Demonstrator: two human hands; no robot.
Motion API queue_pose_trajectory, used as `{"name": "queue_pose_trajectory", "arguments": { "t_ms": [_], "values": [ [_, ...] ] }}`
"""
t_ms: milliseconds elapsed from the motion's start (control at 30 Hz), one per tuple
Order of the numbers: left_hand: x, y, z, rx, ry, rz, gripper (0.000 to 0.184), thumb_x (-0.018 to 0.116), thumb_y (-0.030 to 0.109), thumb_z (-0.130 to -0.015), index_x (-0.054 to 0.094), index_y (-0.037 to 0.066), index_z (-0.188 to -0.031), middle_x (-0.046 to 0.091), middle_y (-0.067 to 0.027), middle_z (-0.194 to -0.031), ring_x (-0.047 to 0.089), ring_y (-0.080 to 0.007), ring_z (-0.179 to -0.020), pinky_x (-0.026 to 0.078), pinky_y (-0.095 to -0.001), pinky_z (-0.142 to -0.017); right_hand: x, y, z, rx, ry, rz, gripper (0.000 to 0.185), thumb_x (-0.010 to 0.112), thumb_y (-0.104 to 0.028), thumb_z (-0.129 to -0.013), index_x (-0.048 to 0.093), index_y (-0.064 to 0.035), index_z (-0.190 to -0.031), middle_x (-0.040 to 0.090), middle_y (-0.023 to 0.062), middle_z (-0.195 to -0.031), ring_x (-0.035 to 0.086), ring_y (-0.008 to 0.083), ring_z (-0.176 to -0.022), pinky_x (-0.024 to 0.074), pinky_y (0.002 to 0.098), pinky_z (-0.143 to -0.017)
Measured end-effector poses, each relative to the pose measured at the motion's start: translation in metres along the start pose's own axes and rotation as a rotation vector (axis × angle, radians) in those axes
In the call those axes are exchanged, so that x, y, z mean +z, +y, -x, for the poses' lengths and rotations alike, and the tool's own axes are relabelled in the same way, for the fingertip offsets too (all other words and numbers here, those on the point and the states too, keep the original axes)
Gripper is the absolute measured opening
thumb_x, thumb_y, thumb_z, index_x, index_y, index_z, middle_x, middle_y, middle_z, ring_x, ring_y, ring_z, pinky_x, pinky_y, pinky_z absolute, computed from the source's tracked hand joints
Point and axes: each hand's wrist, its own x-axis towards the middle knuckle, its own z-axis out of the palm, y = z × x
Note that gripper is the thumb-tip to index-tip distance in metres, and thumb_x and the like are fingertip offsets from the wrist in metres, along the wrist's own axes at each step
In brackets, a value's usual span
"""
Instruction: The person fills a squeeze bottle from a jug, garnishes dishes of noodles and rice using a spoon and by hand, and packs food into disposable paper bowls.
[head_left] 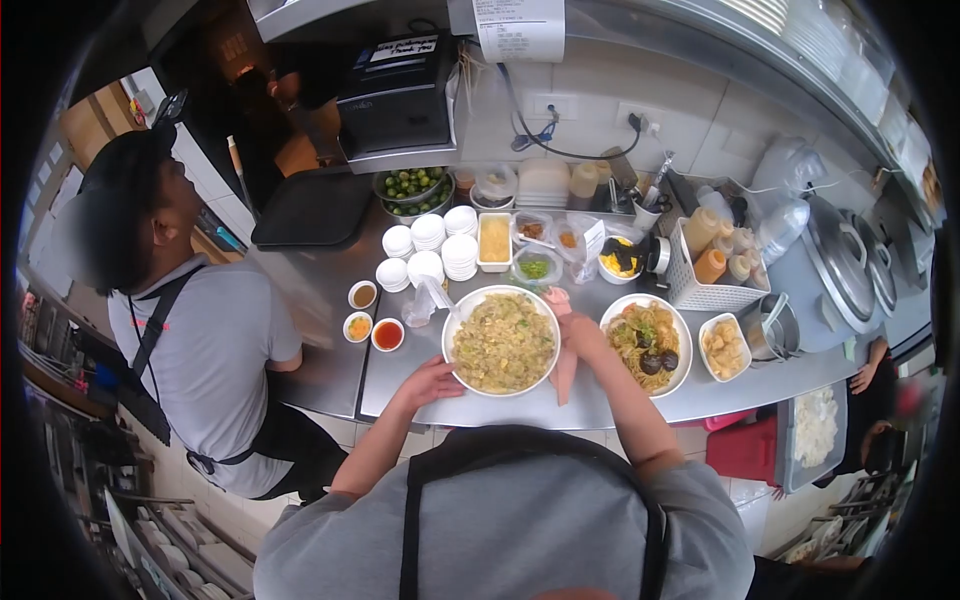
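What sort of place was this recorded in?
Most likely a restaurant kitchen: an order slip hangs above the steel counter, a basket of squeeze bottles stands on it, and an aproned co-worker is alongside.

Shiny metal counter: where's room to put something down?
The left part of the counter has bare metal between the flat black tray and three small white sauce cups. It's crowded behind the round white plate of yellowish food, with stacked white containers.
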Motion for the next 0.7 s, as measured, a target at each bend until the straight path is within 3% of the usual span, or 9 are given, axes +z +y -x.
{"name": "queue_pose_trajectory", "arguments": {
  "t_ms": [100, 167, 267, 300, 333, 400, 533, 600, 700],
  "values": [
    [0.005, 0.000, -0.003, 0.061, 0.005, -0.036, 0.039, 0.048, 0.013, -0.088, 0.035, 0.007, -0.124, 0.056, -0.0145, -0.111, 0.062, -0.0269, -0.090, 0.052, -0.0393, -0.079, 0.013, 0.006, -0.004, -0.002, -0.027, -0.006, 0.024, 0.055, -0.005, -0.068, 0.063, -0.0105, -0.089, 0.059, 0.0157, -0.093, 0.059, 0.0333, -0.086, 0.0476, 0.0414, -0.075],
    [0.005, -0.002, -0.002, 0.082, 0.014, -0.047, 0.040, 0.048, 0.011, -0.088, 0.034, 0.007, -0.126, 0.056, -0.0144, -0.112, 0.062, -0.0267, -0.091, 0.052, -0.0392, -0.079, -0.019, -0.008, -0.005, 0.026, -0.361, 0.132, 0.021, 0.057, -0.012, -0.068, 0.064, -0.0077, -0.088, 0.060, 0.0172, -0.094, 0.060, 0.0339, -0.083, 0.0479, 0.0415, -0.075],
    [0.009, -0.002, 0.002, 0.088, 0.039, -0.075, 0.042, 0.047, 0.010, -0.088, 0.033, 0.005, -0.127, 0.055, -0.0159, -0.112, 0.062, -0.0274, -0.091, 0.052, -0.0387, -0.079, -0.048, -0.009, -0.017, 0.021, -0.417, 0.296, 0.023, 0.056, -0.019, -0.070, 0.063, -0.0037, -0.086, 0.061, 0.0186, -0.094, 0.061, 0.0341, -0.082, 0.0483, 0.0417, -0.074],
    [0.010, -0.003, 0.005, 0.078, 0.067, -0.088, 0.042, 0.047, 0.009, -0.087, 0.033, 0.005, -0.126, 0.055, -0.0166, -0.112, 0.062, -0.0278, -0.090, 0.053, -0.0381, -0.078, -0.053, -0.005, -0.024, 0.154, -0.400, 0.266, 0.023, 0.054, -0.019, -0.073, 0.063, 0.0002, -0.083, 0.061, 0.0202, -0.092, 0.060, 0.0348, -0.083, 0.0481, 0.0423, -0.075],
    [0.011, -0.004, 0.008, 0.069, 0.095, -0.101, 0.041, 0.047, 0.008, -0.087, 0.033, 0.005, -0.126, 0.055, -0.0172, -0.111, 0.062, -0.0282, -0.089, 0.053, -0.0375, -0.078, -0.052, 0.001, -0.028, 0.156, -0.401, 0.266, 0.023, 0.054, -0.019, -0.073, 0.063, 0.0002, -0.083, 0.061, 0.0202, -0.092, 0.060, 0.0348, -0.083, 0.0481, 0.0423, -0.075],
    [0.011, -0.008, 0.013, 0.073, 0.112, -0.086, 0.041, 0.047, 0.008, -0.087, 0.033, 0.004, -0.125, 0.055, -0.0176, -0.111, 0.063, -0.0285, -0.089, 0.053, -0.0371, -0.077, -0.037, 0.017, -0.036, 0.231, -0.070, 0.269, 0.024, 0.053, -0.020, -0.076, 0.063, 0.0000, -0.083, 0.061, 0.0202, -0.093, 0.059, 0.0356, -0.085, 0.0476, 0.0427, -0.076],
    [0.006, -0.018, 0.015, 0.091, 0.163, -0.017, 0.042, 0.048, 0.006, -0.085, 0.033, 0.002, -0.124, 0.056, -0.0185, -0.109, 0.063, -0.0291, -0.087, 0.054, -0.0371, -0.076, 0.028, 0.026, -0.046, 0.231, -0.036, 0.168, 0.025, 0.051, -0.020, -0.077, 0.064, -0.0005, -0.086, 0.060, 0.0188, -0.095, 0.058, 0.0340, -0.091, 0.0462, 0.0424, -0.079],
    [0.006, -0.018, 0.015, 0.095, 0.159, -0.007, 0.041, 0.048, 0.006, -0.084, 0.034, 0.001, -0.123, 0.056, -0.0190, -0.108, 0.063, -0.0292, -0.086, 0.055, -0.0377, -0.075, 0.053, 0.020, -0.032, 0.028, 0.193, 0.595, 0.028, 0.049, -0.021, -0.078, 0.064, -0.0007, -0.090, 0.059, 0.0176, -0.098, 0.056, 0.0316, -0.096, 0.0455, 0.0413, -0.080],
    [0.010, -0.014, 0.017, 0.108, 0.151, -0.003, 0.041, 0.049, 0.005, -0.082, 0.036, -0.001, -0.120, 0.057, -0.0197, -0.104, 0.064, -0.0295, -0.084, 0.055, -0.0386, -0.074, 0.060, 0.019, -0.015, 0.007, 0.020, 0.687, 0.029, 0.048, -0.019, -0.078, 0.064, -0.0003, -0.093, 0.057, 0.0185, -0.105, 0.054, 0.0308, -0.098, 0.0429, 0.0407, -0.084]
  ]
}}
